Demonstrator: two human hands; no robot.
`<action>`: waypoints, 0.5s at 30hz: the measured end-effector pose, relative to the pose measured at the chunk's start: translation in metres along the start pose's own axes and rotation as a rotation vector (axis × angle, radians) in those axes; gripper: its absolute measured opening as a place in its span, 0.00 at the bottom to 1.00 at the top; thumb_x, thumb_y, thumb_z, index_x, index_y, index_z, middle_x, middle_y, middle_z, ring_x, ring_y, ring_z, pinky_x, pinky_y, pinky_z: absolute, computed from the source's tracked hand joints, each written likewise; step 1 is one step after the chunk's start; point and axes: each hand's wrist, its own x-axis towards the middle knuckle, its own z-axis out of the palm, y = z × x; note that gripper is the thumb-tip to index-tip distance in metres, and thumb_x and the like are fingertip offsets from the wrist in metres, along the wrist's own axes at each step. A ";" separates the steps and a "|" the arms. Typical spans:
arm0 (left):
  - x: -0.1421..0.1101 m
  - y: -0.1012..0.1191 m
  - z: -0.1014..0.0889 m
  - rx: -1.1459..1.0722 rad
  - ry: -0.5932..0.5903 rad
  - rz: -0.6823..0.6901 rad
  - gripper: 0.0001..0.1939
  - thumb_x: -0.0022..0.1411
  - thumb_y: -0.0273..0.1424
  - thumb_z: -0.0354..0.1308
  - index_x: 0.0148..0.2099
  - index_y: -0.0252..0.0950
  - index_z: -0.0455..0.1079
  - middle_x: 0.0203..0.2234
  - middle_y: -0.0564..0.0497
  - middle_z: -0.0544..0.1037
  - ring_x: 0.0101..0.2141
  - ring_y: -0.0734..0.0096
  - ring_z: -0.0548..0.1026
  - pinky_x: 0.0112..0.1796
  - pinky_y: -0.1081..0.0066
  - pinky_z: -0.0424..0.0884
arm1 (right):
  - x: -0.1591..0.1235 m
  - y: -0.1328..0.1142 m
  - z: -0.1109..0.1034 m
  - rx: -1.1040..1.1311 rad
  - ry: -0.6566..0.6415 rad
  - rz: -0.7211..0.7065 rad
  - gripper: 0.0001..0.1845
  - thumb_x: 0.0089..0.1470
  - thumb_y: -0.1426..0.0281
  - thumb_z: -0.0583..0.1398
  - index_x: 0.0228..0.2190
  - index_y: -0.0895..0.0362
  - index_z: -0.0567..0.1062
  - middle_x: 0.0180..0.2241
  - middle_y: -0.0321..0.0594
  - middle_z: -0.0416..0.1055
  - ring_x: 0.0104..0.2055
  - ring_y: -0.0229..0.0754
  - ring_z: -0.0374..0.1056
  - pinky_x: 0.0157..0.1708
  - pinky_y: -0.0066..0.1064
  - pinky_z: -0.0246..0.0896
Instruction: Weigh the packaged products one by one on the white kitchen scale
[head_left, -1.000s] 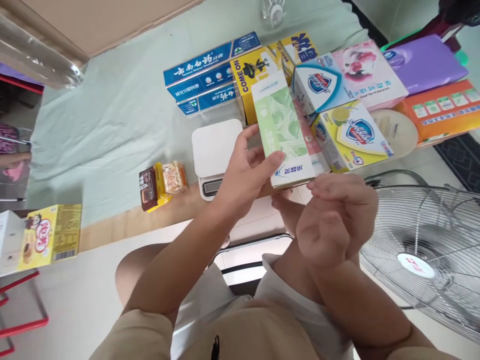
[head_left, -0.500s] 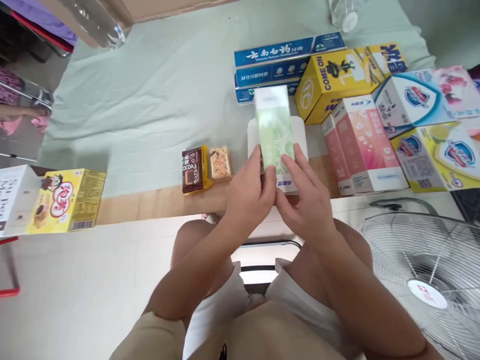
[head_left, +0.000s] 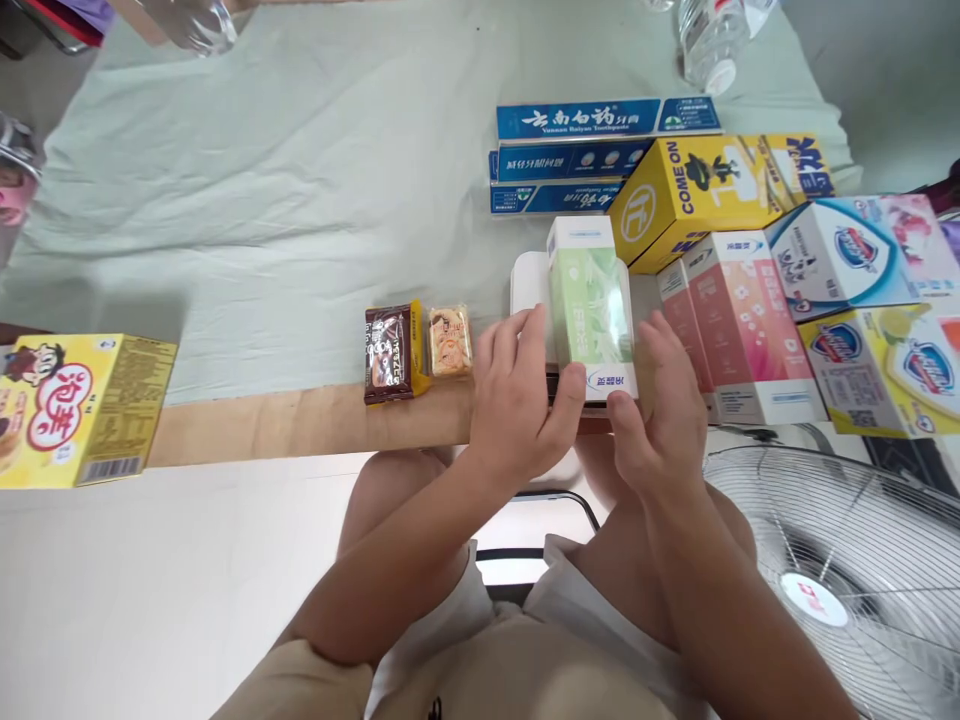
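Observation:
A pale green and white box [head_left: 592,305] lies on a small white scale [head_left: 527,285] near the table's front edge. My left hand [head_left: 521,400] clasps the box's near left side, thumb on its near end. My right hand [head_left: 664,410] holds the near right side, fingers up along its edge. Both hands are closed on the box. A pink and white box [head_left: 739,320] lies just to its right.
Left of the scale lie a brown cocoa snack [head_left: 390,352] and a small cake packet [head_left: 450,340]. Blue toothpaste boxes [head_left: 600,150], a yellow box [head_left: 705,190] and soap boxes [head_left: 870,300] crowd the back right. A yellow carton [head_left: 75,408] sits far left; a fan [head_left: 840,580] stands at lower right.
The green box came from my left hand in the air down onto the scale; my right hand joined it and both hands shifted it slightly right. The view has drifted.

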 end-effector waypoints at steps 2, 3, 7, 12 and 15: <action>-0.002 0.001 -0.002 -0.016 -0.004 0.048 0.32 0.79 0.48 0.39 0.70 0.29 0.62 0.62 0.32 0.73 0.63 0.49 0.69 0.65 0.49 0.64 | 0.000 0.001 -0.001 0.003 0.002 0.031 0.34 0.68 0.54 0.56 0.70 0.51 0.64 0.68 0.55 0.69 0.70 0.62 0.68 0.68 0.67 0.63; -0.002 0.002 -0.002 -0.015 -0.020 0.069 0.31 0.79 0.47 0.40 0.69 0.28 0.62 0.63 0.32 0.74 0.64 0.49 0.69 0.65 0.50 0.65 | -0.001 0.000 -0.001 0.004 -0.017 0.060 0.35 0.68 0.53 0.57 0.70 0.52 0.63 0.66 0.54 0.71 0.68 0.62 0.70 0.67 0.66 0.65; -0.006 0.008 0.007 -0.024 -0.112 0.054 0.26 0.80 0.38 0.39 0.68 0.27 0.62 0.63 0.31 0.75 0.64 0.51 0.72 0.65 0.50 0.69 | -0.008 -0.014 0.003 0.002 -0.086 0.159 0.33 0.69 0.56 0.56 0.70 0.50 0.65 0.63 0.51 0.76 0.65 0.60 0.73 0.68 0.66 0.64; -0.012 0.014 0.002 -0.145 -0.055 0.051 0.26 0.79 0.37 0.36 0.71 0.33 0.57 0.67 0.34 0.72 0.68 0.55 0.70 0.68 0.49 0.68 | -0.020 -0.035 0.009 0.028 -0.019 0.129 0.30 0.71 0.59 0.53 0.71 0.46 0.64 0.65 0.46 0.74 0.69 0.58 0.70 0.71 0.68 0.59; -0.015 0.012 -0.028 -0.217 0.002 0.055 0.24 0.78 0.37 0.37 0.71 0.44 0.56 0.68 0.42 0.72 0.70 0.58 0.69 0.71 0.50 0.65 | -0.021 -0.053 0.021 0.071 0.064 -0.008 0.32 0.71 0.60 0.53 0.72 0.41 0.60 0.68 0.42 0.70 0.73 0.58 0.64 0.73 0.67 0.57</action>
